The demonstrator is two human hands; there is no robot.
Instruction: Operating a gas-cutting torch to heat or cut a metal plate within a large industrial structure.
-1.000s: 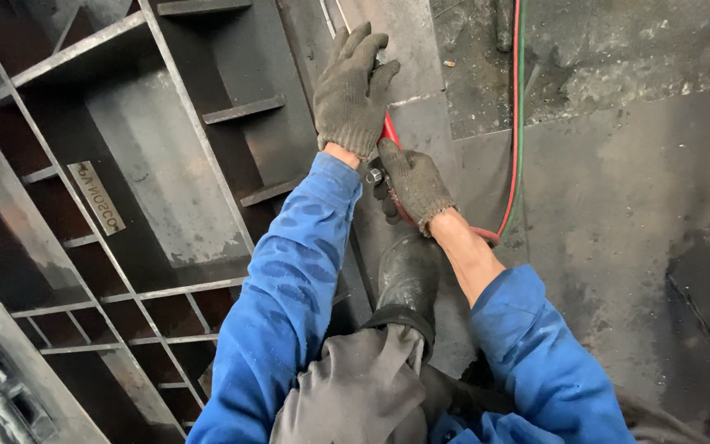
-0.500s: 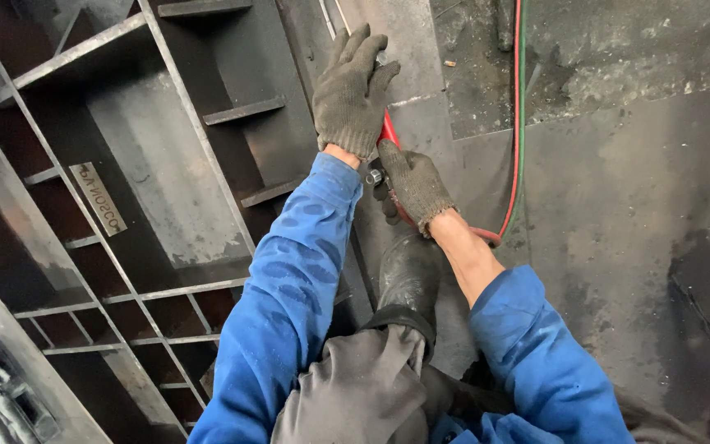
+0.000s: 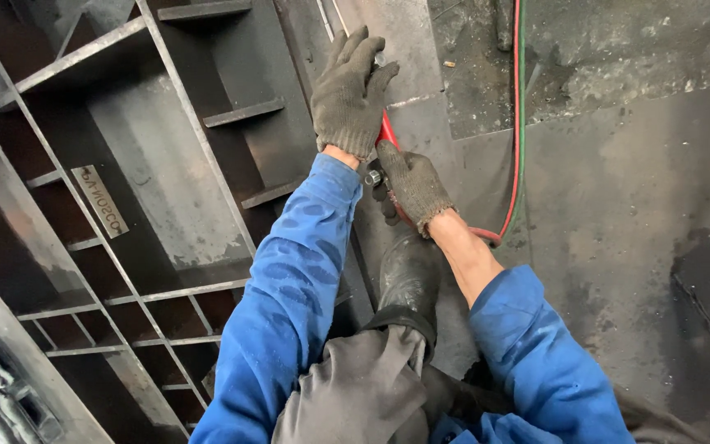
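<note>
While both gloved hands work at the steel wall, almost nothing shifts across the last second: compared with the two earlier views, the arms, gloves and hose sit in the same places, with only a slight camera drift.

Left hand (image 3: 348, 97): grey knit glove, fingers spread and flat, palm pressed against the grey steel plate (image 3: 408, 45) beside the upright rib. It grips nothing; it looks braced or steadying.

Right hand (image 3: 414, 185): same kind of glove, fingers curled tight around a red-handled tool (image 3: 387, 131), of which only a short red length and a small metal fitting (image 3: 371, 176) show between the two gloves. Tool head is hidden behind the left glove; cannot tell its type for certain.

Red hose (image 3: 517, 123) runs down from the top edge, loops near the right wrist and leads toward the tool; a thin green line lies alongside it.

Surroundings: dark steel frame (image 3: 166, 148) with welded ribs and compartments fills the left half; a small pale label (image 3: 100, 201) is stuck on one panel. Black boot (image 3: 408, 275) and grey trouser knee (image 3: 355, 386) lie below the hands, blue sleeves (image 3: 289, 288) on both arms. Stained concrete floor (image 3: 634, 205) to the right.

Judgement: the unchanged pose suggests a held, steady position at one spot on the plate, work in progress rather than a reposition.
</note>
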